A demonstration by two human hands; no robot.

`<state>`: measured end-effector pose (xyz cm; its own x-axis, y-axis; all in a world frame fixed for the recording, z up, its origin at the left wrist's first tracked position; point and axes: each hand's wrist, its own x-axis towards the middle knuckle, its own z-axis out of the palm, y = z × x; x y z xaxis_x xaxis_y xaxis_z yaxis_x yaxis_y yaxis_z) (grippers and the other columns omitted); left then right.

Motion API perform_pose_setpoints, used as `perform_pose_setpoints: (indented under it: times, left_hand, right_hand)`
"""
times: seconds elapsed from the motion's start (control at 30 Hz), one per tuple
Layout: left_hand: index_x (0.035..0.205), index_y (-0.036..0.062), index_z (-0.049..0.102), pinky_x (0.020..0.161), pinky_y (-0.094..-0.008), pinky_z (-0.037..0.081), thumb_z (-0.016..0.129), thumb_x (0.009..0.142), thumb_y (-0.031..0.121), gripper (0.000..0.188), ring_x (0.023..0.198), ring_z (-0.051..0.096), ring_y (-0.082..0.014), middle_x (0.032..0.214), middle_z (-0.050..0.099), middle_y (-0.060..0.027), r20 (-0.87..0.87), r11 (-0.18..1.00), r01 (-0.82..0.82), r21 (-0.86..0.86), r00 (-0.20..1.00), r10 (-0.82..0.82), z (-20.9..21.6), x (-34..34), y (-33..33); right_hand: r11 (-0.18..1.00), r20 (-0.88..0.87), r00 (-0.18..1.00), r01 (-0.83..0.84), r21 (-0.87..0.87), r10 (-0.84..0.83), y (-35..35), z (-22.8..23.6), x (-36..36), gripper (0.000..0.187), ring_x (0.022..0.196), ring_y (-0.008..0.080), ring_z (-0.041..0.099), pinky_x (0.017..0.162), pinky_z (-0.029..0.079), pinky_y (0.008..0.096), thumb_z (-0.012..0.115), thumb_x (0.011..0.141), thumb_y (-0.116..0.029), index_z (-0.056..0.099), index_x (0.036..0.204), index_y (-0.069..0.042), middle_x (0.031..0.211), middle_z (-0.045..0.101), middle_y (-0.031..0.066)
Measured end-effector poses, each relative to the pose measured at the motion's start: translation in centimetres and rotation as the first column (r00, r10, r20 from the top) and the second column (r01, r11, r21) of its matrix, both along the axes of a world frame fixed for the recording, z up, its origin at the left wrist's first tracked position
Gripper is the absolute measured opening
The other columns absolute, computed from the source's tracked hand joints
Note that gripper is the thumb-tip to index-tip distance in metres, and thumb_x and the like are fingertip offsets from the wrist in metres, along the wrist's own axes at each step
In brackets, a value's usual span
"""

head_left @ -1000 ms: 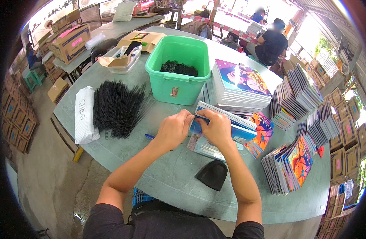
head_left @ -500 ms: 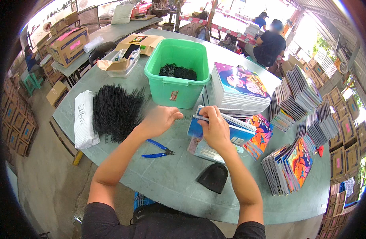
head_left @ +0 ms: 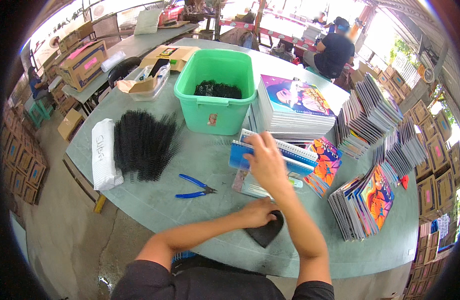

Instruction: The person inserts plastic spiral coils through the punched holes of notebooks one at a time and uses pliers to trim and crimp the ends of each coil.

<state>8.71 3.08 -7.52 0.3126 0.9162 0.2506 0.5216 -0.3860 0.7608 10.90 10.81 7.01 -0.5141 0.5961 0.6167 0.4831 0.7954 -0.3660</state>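
My right hand (head_left: 266, 162) grips a blue notebook (head_left: 240, 156) by its punched top edge, fingers over the pages and thumb on the cover. A dark spiral coil (head_left: 221, 142) sticks out to the left from that edge. Below it, my left hand (head_left: 260, 212) has its fingers closed on the edge of a curved black pad (head_left: 266, 236), partly hiding it. Under the blue notebook lies another notebook (head_left: 247, 186). Blue-handled cutters (head_left: 196, 187) rest to the left, apart from both hands.
A green tub (head_left: 215, 117) holding black coils stands beyond my hands. Leftward lie a heap of black coils (head_left: 142, 145) and a white package (head_left: 104, 155). Notebook stacks (head_left: 300, 117) and spiral-bound piles (head_left: 362, 205) line the right. A person (head_left: 335, 52) sits farther back.
My left hand has left the coil beside the notebook and come down toward me onto the black pad, which has turned slightly. My right hand still holds the blue notebook.
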Motion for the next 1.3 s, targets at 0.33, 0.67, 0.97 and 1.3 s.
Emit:
perform_pose_setpoints:
  times: [0.33, 0.67, 0.97, 1.3]
  left_hand:
    - [0.099, 0.0056, 0.064, 0.073, -0.0315, 0.048, 0.070, 0.070, 0.002, 0.030, 0.081, 0.059, -0.0236, 0.090, 0.059, -0.0091, -0.045, 0.751, -0.316, 0.580, 0.908, 0.417, 12.4, -13.0, -0.3]
    - [0.097, 0.0072, 0.065, 0.070, -0.0315, 0.050, 0.069, 0.072, 0.001, 0.026, 0.079, 0.059, -0.0224, 0.090, 0.056, -0.0073, 0.364, 0.514, -0.588, 0.625, 0.801, 0.475, 15.7, -12.2, 0.7]
    - [0.094, 0.0045, 0.064, 0.069, -0.0275, 0.045, 0.072, 0.070, -0.003, 0.027, 0.078, 0.055, -0.0204, 0.093, 0.054, -0.0101, 0.258, 0.523, -0.552, 0.649, 0.807, 0.532, 15.9, -12.0, 0.8]
    - [0.097, 0.0051, 0.061, 0.071, -0.0344, 0.047, 0.073, 0.068, 0.006, 0.031, 0.082, 0.057, -0.0289, 0.087, 0.055, -0.0126, -0.011, 0.824, -0.253, 0.507, 0.954, 0.299, 13.7, -10.1, 0.0]
  right_hand:
    - [0.993, 0.050, 0.992, 0.117, -0.025, -0.116, 0.9, -0.3, 6.0, 0.016, 0.066, 0.0242, 0.061, 0.064, 0.042, 0.0358, 0.067, 0.078, -0.029, 0.068, 0.082, -0.014, 0.069, 0.065, 0.0067]
    - [0.996, -0.024, 0.996, 0.087, 0.030, -0.086, 0.3, -0.9, 5.6, 0.012, 0.063, 0.0208, 0.059, 0.061, 0.039, 0.0325, 0.070, 0.076, -0.021, 0.070, 0.083, -0.012, 0.072, 0.066, 0.0050]
    - [0.990, -0.063, 0.992, 0.113, 0.086, -0.107, 0.0, -1.4, 5.1, 0.011, 0.059, 0.0197, 0.056, 0.058, 0.037, 0.0326, 0.069, 0.076, -0.021, 0.070, 0.084, -0.013, 0.063, 0.061, 0.0022]
    - [0.977, -0.048, 0.991, 0.133, 0.169, -0.126, 0.0, -1.2, 5.3, 0.017, 0.072, 0.0191, 0.058, 0.065, 0.039, 0.0322, 0.068, 0.074, -0.015, 0.067, 0.091, -0.013, 0.075, 0.061, 0.0007]
